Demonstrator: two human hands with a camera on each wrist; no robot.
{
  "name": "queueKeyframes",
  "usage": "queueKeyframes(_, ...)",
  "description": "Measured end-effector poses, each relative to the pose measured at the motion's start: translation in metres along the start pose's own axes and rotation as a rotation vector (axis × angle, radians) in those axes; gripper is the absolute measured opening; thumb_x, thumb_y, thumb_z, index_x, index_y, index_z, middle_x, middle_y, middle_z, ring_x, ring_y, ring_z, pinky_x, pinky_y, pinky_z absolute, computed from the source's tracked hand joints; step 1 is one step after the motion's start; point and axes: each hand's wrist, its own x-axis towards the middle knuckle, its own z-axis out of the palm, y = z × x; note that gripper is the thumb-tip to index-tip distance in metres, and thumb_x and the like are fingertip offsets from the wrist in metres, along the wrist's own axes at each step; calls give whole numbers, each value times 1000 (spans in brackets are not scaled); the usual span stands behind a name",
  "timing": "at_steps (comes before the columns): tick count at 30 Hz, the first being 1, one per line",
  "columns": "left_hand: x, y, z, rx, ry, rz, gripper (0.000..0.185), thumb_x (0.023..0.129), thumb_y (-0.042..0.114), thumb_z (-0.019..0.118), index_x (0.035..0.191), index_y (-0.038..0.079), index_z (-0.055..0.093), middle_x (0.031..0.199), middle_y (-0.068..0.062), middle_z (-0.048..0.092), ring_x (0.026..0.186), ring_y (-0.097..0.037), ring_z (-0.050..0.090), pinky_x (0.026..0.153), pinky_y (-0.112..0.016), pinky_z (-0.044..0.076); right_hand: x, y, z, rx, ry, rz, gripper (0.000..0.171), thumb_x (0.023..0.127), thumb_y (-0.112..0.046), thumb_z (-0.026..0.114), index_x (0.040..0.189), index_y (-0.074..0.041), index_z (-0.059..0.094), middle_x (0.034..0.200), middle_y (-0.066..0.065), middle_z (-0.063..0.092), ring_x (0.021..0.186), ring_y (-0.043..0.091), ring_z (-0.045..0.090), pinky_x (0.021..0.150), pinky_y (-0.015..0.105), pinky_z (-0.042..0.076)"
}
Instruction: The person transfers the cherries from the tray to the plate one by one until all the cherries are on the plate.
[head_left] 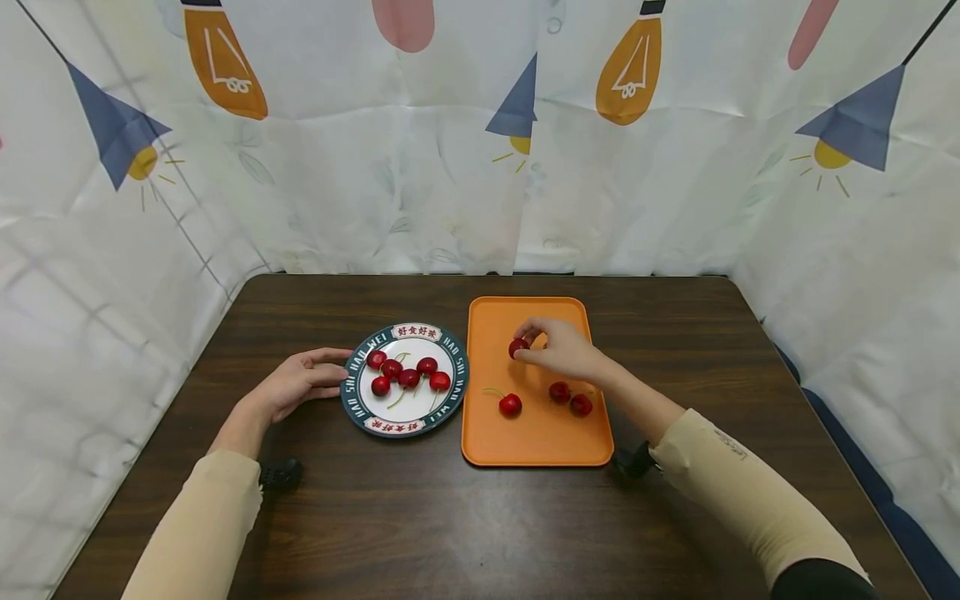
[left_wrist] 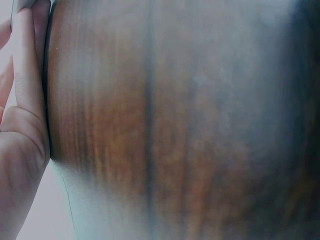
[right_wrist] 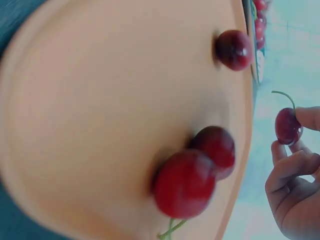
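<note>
My right hand (head_left: pixel 558 346) pinches a dark red cherry (head_left: pixel 517 347) between thumb and fingertips, over the upper part of the orange tray (head_left: pixel 487 446). In the right wrist view the held cherry (right_wrist: pixel 288 126) has a curved green stem. Three more lie on the tray: one cherry (head_left: pixel 510 406) with its stem pointing left, and a pair, a cherry (head_left: pixel 559 392) beside another cherry (head_left: pixel 581 406). To the left, my left hand (head_left: pixel 300 385) touches the rim of a round plate (head_left: pixel 352 398), fingers nearly straight. On the plate's white middle sit several red cherries (head_left: pixel 408 378), some with stems.
Plate and tray stand side by side, nearly touching, on a dark wooden table (head_left: pixel 420 533). Behind the table hangs a white curtain (head_left: pixel 337 183) printed with lamps and bulbs. Dark wrist devices show under both forearms.
</note>
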Motion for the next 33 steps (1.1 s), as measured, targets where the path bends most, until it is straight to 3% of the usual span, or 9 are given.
queueKeyframes(7,1,-2,-2,1,-1,0,64,103,25,65,156,2,38,148,-24,46,109,-15,66,94,-34,56,8,-15,10,-58,-35,-10,29,93,-26,78,116,-13,68,102,1,65,71,25,55,63,30,49)
queueKeyframes(14,0,-1,-2,0,-6,4,63,104,24,64,156,1,38,150,-25,44,109,-16,66,95,-33,56,19,-23,23,-32,-83,-40,29,93,-25,78,117,-12,68,103,1,65,92,27,59,73,32,54)
queueKeyframes(24,0,-2,-3,-5,-6,-5,63,104,24,64,157,2,38,148,-25,47,109,-16,66,95,-34,56,31,-36,47,-29,-164,-69,23,94,-26,77,114,-16,69,101,-2,65,100,23,58,81,34,52)
queueKeyframes(33,3,-3,-3,-1,-7,-6,62,104,24,63,157,2,38,148,-24,47,108,-16,66,94,-33,56,35,-44,62,-19,-199,-85,23,94,-24,77,114,-16,68,100,-3,66,95,22,59,74,29,51)
